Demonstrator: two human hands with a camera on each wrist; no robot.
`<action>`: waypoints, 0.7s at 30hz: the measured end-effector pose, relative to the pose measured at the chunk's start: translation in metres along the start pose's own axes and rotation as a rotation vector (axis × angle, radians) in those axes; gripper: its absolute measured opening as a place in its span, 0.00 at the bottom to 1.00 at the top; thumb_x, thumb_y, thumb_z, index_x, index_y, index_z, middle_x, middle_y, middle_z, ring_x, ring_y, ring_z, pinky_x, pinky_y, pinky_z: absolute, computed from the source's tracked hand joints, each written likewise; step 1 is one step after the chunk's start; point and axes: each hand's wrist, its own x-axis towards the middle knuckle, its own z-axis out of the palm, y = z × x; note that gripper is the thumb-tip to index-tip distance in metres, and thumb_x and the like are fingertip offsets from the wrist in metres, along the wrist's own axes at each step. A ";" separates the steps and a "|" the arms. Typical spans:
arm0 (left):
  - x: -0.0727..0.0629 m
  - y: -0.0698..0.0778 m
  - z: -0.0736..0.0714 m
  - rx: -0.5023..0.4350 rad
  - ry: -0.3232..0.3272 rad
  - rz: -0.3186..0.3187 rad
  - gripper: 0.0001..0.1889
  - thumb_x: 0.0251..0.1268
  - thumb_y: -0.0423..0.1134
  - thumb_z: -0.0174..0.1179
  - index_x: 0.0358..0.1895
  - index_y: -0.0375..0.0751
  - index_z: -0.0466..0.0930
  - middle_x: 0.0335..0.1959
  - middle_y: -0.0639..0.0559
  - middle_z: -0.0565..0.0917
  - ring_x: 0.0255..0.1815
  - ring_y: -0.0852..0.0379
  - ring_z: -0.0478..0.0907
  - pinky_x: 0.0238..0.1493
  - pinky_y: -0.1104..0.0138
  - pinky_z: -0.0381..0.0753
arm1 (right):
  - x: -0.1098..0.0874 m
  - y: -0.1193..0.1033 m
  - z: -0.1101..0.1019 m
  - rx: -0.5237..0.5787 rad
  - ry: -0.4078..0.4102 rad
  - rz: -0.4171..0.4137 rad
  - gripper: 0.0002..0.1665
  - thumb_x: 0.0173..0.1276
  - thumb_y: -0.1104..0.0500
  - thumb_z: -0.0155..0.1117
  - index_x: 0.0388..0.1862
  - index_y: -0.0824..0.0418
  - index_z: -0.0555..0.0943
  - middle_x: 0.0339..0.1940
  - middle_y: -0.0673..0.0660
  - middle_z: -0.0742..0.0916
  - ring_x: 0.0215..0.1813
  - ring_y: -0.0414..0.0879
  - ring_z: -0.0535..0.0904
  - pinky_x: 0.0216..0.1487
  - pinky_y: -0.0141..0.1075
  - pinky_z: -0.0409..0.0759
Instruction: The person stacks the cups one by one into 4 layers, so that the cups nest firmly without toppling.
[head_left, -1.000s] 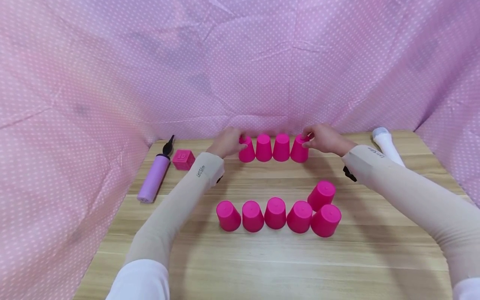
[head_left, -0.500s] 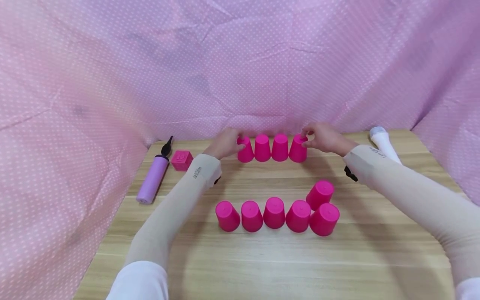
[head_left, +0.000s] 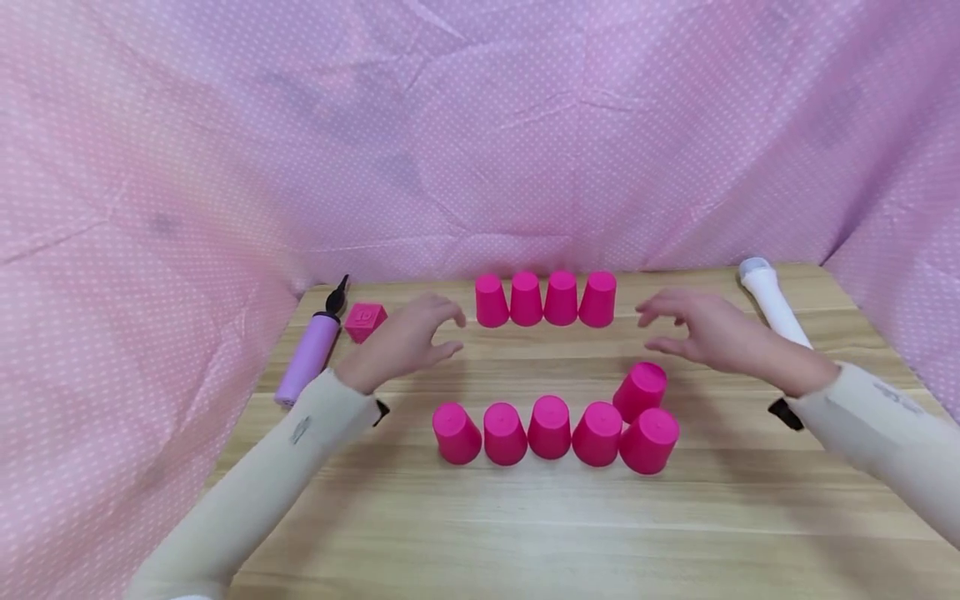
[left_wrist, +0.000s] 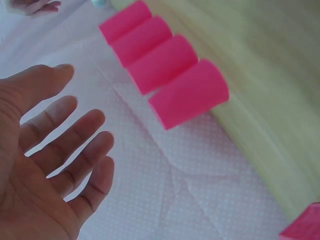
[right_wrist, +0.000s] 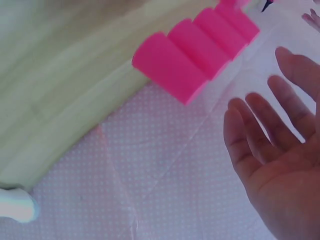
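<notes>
Several upside-down pink cups stand in a tight row at the table's back edge, from a leftmost cup (head_left: 492, 301) to a rightmost cup (head_left: 597, 299). Left of that row, my left hand (head_left: 405, 337) hovers apart from the cups and holds nothing. My right hand (head_left: 708, 329) is off to the row's right, also holding nothing. Both wrist views show spread, relaxed fingers beside the row. Nearer to me is a second group of inverted pink cups: a front line with a middle cup (head_left: 550, 427), plus one cup (head_left: 641, 392) behind its right end.
At the left lie a purple hand pump (head_left: 309, 358) with a black nozzle and a pink cube (head_left: 365, 322), partly behind the left hand. A white, microphone-shaped object (head_left: 776, 304) lies at the back right. Pink dotted cloth (head_left: 525, 167) hangs behind the wooden table (head_left: 525, 533).
Both hands have let go of the end cups of the back row. They have drawn outward and toward me, the left to the left, the right to the right. The cups stay put.
</notes>
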 end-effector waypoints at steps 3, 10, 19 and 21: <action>-0.027 0.010 0.002 0.003 -0.019 0.012 0.13 0.55 0.42 0.69 0.41 0.43 0.79 0.40 0.52 0.80 0.46 0.53 0.73 0.49 0.60 0.74 | -0.017 -0.007 0.007 0.013 0.001 -0.051 0.15 0.48 0.62 0.77 0.35 0.52 0.83 0.44 0.51 0.84 0.44 0.48 0.80 0.37 0.41 0.79; -0.072 0.027 0.014 -0.081 0.010 0.042 0.15 0.54 0.46 0.70 0.42 0.48 0.79 0.41 0.59 0.79 0.46 0.60 0.72 0.47 0.64 0.75 | -0.039 -0.014 0.021 0.043 0.032 -0.061 0.20 0.43 0.65 0.79 0.37 0.53 0.84 0.44 0.50 0.84 0.43 0.46 0.81 0.36 0.39 0.80; -0.099 0.036 0.036 -0.271 0.058 -0.022 0.23 0.52 0.46 0.71 0.51 0.46 0.78 0.48 0.58 0.77 0.53 0.60 0.71 0.54 0.63 0.74 | -0.051 -0.012 0.038 0.116 0.072 -0.004 0.28 0.41 0.67 0.79 0.45 0.58 0.82 0.44 0.52 0.84 0.41 0.44 0.79 0.32 0.35 0.79; -0.102 0.036 0.040 -0.293 0.059 -0.042 0.22 0.52 0.45 0.71 0.51 0.47 0.78 0.48 0.59 0.76 0.52 0.61 0.71 0.54 0.63 0.74 | -0.052 -0.012 0.040 0.133 0.088 -0.011 0.28 0.41 0.68 0.79 0.45 0.57 0.82 0.44 0.50 0.84 0.40 0.42 0.79 0.32 0.34 0.79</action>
